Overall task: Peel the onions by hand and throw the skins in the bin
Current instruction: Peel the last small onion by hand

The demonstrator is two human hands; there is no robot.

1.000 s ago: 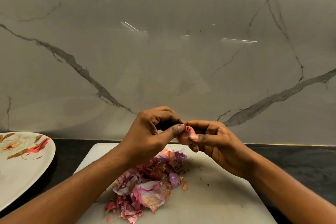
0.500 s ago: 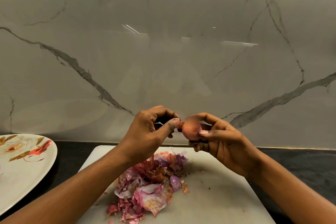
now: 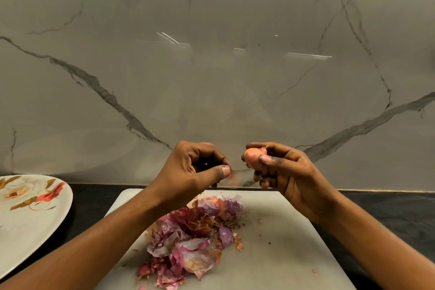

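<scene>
My right hand [image 3: 284, 172] grips a small orange-pink onion [image 3: 251, 157] between thumb and fingers, held up in front of the wall. My left hand [image 3: 197, 167] is a short gap to its left, fingers curled, thumb against the forefinger. A blurred pink scrap of skin [image 3: 234, 178] hangs at that thumb tip, apparently pinched. Below both hands, a heap of red and purple onion skins [image 3: 193, 240] lies on the white cutting board [image 3: 282, 254]. No bin is in view.
A white plate with a flower print [image 3: 26, 216] sits at the left on the dark counter [image 3: 388, 209]. The marble wall [image 3: 211, 77] rises right behind the board. Small skin crumbs dot the board's right half.
My hands, which met at the onion, have pulled apart. The right hand lifted the onion up and right; a scrap of skin came away with the left hand.
</scene>
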